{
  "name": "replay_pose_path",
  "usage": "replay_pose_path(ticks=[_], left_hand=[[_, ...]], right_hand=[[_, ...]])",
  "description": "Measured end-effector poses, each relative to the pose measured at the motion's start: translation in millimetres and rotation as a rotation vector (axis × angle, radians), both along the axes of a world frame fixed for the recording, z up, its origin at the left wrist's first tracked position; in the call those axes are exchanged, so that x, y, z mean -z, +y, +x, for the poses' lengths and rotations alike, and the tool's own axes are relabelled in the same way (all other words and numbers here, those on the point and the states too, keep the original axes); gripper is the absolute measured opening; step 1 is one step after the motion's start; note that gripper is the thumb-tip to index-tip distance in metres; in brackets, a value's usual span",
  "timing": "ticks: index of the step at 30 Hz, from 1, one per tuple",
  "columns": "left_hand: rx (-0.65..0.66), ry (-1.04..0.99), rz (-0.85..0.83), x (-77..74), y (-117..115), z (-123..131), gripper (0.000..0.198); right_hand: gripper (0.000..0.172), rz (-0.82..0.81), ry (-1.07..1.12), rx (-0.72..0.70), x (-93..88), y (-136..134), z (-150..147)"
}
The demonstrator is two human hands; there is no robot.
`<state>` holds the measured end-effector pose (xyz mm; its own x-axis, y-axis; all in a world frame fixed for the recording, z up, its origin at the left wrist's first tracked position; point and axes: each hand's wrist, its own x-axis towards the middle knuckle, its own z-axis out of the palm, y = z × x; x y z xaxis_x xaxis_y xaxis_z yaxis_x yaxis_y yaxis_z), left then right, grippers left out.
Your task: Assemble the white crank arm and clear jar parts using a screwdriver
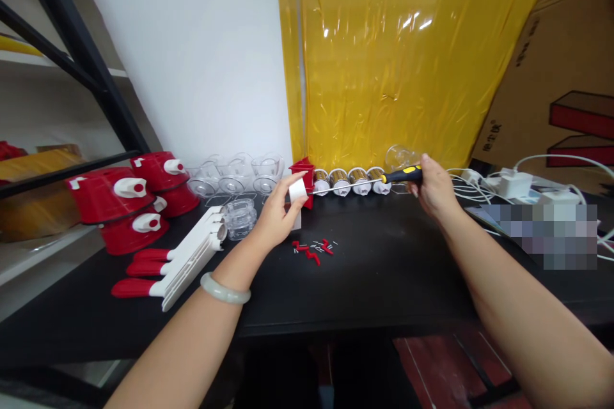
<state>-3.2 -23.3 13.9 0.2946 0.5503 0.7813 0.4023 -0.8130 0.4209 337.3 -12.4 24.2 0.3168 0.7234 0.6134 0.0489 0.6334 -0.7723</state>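
Pinching white cylindrical part (297, 190), your left hand (277, 219) likely steadies it for black-and-yellow-handled metal-shafted screwdriver (403, 174), gripped in your curled right hand (435, 187).

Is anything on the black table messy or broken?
The small red pieces and tiny silvery bits look messy: they lie scattered on the table near the left hand, while the gold-coloured drums behind sit in a neat row. I can't see anything broken.
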Motion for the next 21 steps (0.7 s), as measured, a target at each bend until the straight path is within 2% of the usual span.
replay_pose_path(ticks=[2, 5, 8, 11, 16, 21], left_hand=[[-0.005, -0.001, 0.000, 0.1, 0.5, -0.4, 0.046], [-0.013, -0.008, -0.005, -0.1, 1.1, -1.4, 0.046], [-0.018, -0.009, -0.010, -0.2, 1.3, -2.1, 0.046], [-0.020, -0.009, -0.012, 0.3, 1.8, -2.3, 0.045], [-0.020, -0.035, -0.011, 1.6, 3.8, -3.2, 0.046], [-0.019, -0.025, -0.015, 0.8, 2.5, -2.5, 0.046]], right_hand=[[0.050, -0.016, -0.001, 0.002, -0.5, -0.6, 0.2], [0.048, -0.037, 0.058, -0.095, -3.1, -3.0, 0.3], [0.037, -0.051, 0.117, -0.220, -5.3, -5.9, -0.2], [0.029, -0.080, 0.112, -0.276, -4.9, -5.8, -0.4], [0.039, -0.085, 0.062, -0.240, -2.9, -2.3, 0.3], [0.047, -0.057, 0.028, -0.146, -4.2, -3.2, 1.1]])
